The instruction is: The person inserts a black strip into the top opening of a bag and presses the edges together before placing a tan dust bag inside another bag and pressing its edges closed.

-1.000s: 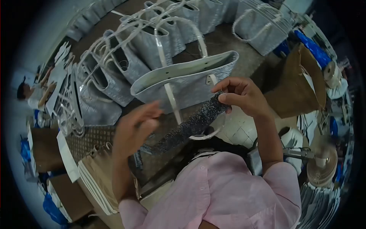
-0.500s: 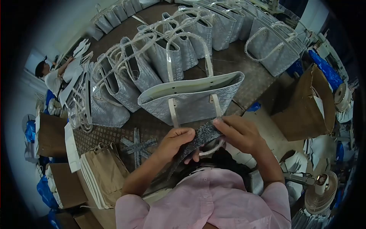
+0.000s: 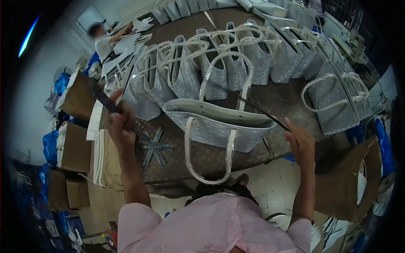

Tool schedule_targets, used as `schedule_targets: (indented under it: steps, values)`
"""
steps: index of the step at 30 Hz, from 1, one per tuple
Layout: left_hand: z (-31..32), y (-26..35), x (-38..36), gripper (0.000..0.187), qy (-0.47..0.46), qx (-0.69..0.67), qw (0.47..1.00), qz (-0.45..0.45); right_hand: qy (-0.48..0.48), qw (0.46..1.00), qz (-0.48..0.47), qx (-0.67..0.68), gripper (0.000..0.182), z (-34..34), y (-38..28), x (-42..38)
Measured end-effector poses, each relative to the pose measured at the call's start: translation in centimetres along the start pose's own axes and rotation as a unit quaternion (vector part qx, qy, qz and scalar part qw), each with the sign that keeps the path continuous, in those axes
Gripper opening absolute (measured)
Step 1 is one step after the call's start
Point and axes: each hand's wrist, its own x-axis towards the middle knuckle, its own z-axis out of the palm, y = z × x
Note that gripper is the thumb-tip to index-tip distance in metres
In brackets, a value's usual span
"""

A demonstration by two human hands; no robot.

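Note:
My left hand (image 3: 120,126) is raised at the left, its fingers closed on a dark speckled strip (image 3: 102,98), blurred by motion. On the right, my right hand (image 3: 300,143) grips a thin dark strip (image 3: 265,113), seen almost edge-on, whose far end crosses above a silver tote bag (image 3: 215,128). The tote stands between my hands with its mouth open. One clear-wrapped handle is up and the other hangs down in front. Several speckled strips (image 3: 157,147) lie crossed on the brown table (image 3: 202,158), left of the tote.
A row of silver tote bags (image 3: 183,67) stands behind, with more bags (image 3: 333,99) at the right. Folded brown pieces (image 3: 110,160) lie at the table's left edge. Cardboard boxes (image 3: 76,147) and a large carton (image 3: 346,181) flank the table. Another person (image 3: 103,44) works far left.
My hands, together on a speckled strip before, have moved wide apart, each holding a dark strip. The tote's front handle now hangs in full view. The camera view has shifted.

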Motion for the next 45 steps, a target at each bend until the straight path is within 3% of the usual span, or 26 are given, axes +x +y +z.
schedule_targets:
  steps: [1,2,4,6,7,9,10,11,14,15,17,19,21,24,27,29,32,35,37,38,40,45]
  values:
    - [1.1,0.2,0.1,0.059,-0.046,0.024,0.999,-0.005,-0.021,0.999,-0.019,0.019,0.028,0.7,0.5,1.1]
    - [1.5,0.5,0.2,0.044,-0.062,0.173,0.983,-0.001,-0.044,0.998,-0.036,0.036,0.027,1.3,0.9,2.0]
    - [4.1,1.0,0.9,0.032,-0.069,0.343,0.933,-0.083,-0.085,0.993,-0.056,0.051,0.028,2.3,0.9,3.5]
    - [5.1,-1.0,2.4,0.027,-0.217,0.329,0.915,0.082,-0.121,0.988,-0.069,0.066,0.028,3.1,0.2,4.5]
    - [5.1,-2.1,2.7,0.027,-0.219,0.326,0.916,0.082,-0.139,0.984,-0.053,0.097,0.028,3.5,-0.2,4.8]
    - [4.8,-4.4,3.1,0.027,-0.320,0.359,0.864,0.147,-0.153,0.980,-0.039,0.118,0.028,3.9,-0.8,5.4]
    - [4.0,-5.0,3.3,0.023,-0.370,0.391,0.836,0.106,-0.148,0.980,-0.032,0.127,0.028,4.2,-0.9,5.5]
    - [3.6,-5.6,3.3,0.023,-0.369,0.383,0.840,0.107,-0.144,0.980,-0.023,0.136,0.029,4.4,-1.0,5.5]
    - [2.6,-6.5,3.4,0.025,-0.223,0.361,0.901,0.096,-0.155,0.982,-0.009,0.105,0.029,4.9,-1.3,5.3]
    - [2.8,-6.4,3.7,0.025,-0.230,0.356,0.900,0.099,-0.149,0.983,-0.004,0.103,0.029,5.1,-1.4,5.4]
    - [3.6,-6.2,3.8,0.023,-0.207,0.334,0.894,0.218,-0.159,0.984,-0.018,0.081,0.032,5.2,-1.5,4.9]
    - [2.5,-7.7,4.3,0.022,-0.271,0.350,0.878,0.183,-0.148,0.986,0.002,0.078,0.034,5.4,-1.9,4.5]
    - [1.6,-9.6,5.4,0.020,-0.372,0.398,0.823,0.159,-0.125,0.989,0.016,0.073,0.035,5.5,-1.8,4.6]
    - [1.1,-11.2,5.5,0.017,-0.380,0.334,0.850,0.148,-0.088,0.989,0.034,0.110,0.036,6.6,-1.5,3.6]
    - [0.8,-11.9,4.9,0.017,-0.395,0.335,0.849,0.102,-0.052,0.989,0.112,0.079,0.024,7.3,-2.5,3.4]
    - [0.6,-12.0,4.9,0.017,-0.398,0.355,0.842,0.083,-0.032,0.991,-0.025,-0.128,0.013,7.7,-2.6,3.8]
    - [-0.2,-12.7,3.9,0.018,-0.436,0.392,0.807,0.069,-0.082,0.987,0.045,-0.132,0.012,8.5,-3.4,4.5]
    - [0.0,-13.6,3.4,0.031,-0.401,0.361,0.840,0.060,-0.096,0.984,-0.012,-0.147,0.013,9.3,-2.3,4.7]
    - [-0.2,-13.4,3.0,0.052,-0.399,0.337,0.851,-0.056,-0.097,0.982,0.002,-0.164,0.012,9.3,-2.8,4.7]
    - [-0.2,-13.2,3.1,0.052,-0.402,0.337,0.849,-0.061,-0.094,0.979,0.017,-0.181,0.011,9.5,-3.2,4.6]
    - [0.5,-12.8,3.7,0.067,-0.438,0.416,0.794,-0.066,-0.123,0.974,0.039,-0.187,0.011,9.8,-3.2,5.1]
    - [1.2,-13.1,4.4,0.073,-0.493,0.439,0.751,-0.015,-0.213,0.951,0.091,-0.204,0.015,9.6,-3.0,6.0]
